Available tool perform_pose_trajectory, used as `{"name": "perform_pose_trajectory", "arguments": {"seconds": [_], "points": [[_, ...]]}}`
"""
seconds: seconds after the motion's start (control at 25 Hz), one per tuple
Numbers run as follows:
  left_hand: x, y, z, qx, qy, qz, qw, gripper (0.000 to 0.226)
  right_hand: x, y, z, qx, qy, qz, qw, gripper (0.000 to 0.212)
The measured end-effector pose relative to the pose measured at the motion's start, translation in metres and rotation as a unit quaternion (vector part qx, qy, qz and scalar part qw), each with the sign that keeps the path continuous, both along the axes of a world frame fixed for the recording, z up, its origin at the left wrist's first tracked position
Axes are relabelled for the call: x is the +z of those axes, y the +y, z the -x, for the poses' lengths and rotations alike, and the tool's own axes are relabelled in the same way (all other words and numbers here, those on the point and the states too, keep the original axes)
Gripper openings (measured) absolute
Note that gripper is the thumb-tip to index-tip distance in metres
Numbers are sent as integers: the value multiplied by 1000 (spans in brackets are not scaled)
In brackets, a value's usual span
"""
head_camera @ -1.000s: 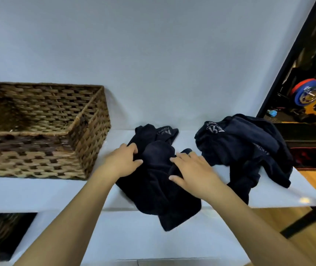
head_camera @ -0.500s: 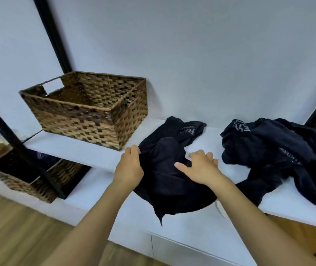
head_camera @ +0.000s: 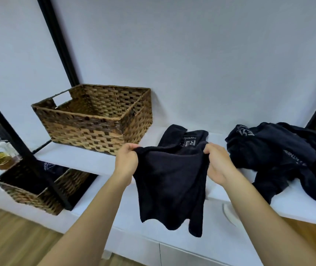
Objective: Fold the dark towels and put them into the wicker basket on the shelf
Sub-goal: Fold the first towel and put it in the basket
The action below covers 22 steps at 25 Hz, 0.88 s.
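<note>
Pale wall (head_camera: 191, 45), black frame post (head_camera: 57, 41), wooden floor (head_camera: 9, 233) — white cabinet (head_camera: 182, 254)

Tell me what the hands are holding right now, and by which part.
Both hold one dark towel by its upper edge: the left hand pinches the left corner, the right hand the right corner. The rest hangs below.

Held towel (head_camera: 172, 181): pale logo print, upside down, unreadable. Towel heap (head_camera: 280, 150): partial lettering, illegible.

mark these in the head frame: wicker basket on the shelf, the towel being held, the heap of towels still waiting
brown woven wicker basket (head_camera: 88, 131), head view, front wall.
dark navy towel held up by both hands (head_camera: 170, 181), head view, middle of the hanging cloth.
crumpled heap of dark towels (head_camera: 280, 148), head view, top of the heap.
</note>
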<state>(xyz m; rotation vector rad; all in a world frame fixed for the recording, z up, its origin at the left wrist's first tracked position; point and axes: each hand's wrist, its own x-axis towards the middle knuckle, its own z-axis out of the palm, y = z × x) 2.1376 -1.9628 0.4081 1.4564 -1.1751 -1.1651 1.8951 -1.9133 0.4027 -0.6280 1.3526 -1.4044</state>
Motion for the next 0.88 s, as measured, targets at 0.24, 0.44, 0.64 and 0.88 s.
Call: {"name": "perform_pose_trajectory", "arguments": {"seconds": [0.24,0.44,0.64,0.88], "points": [[-30,-10,-23,-89,-246,14,965,24,-9,35,-7,144,338,-148,918,45],[-43,-19,-33,-170,-497,113,843,26,-19,35,-28,104,379,-128,911,29],[-24,-40,-59,-211,-58,57,974,31,-12,35,-53,-61,91,-85,990,11],[-48,-41,-107,-319,-229,-14,920,22,-25,49,-49,57,344,-210,913,40]]}}
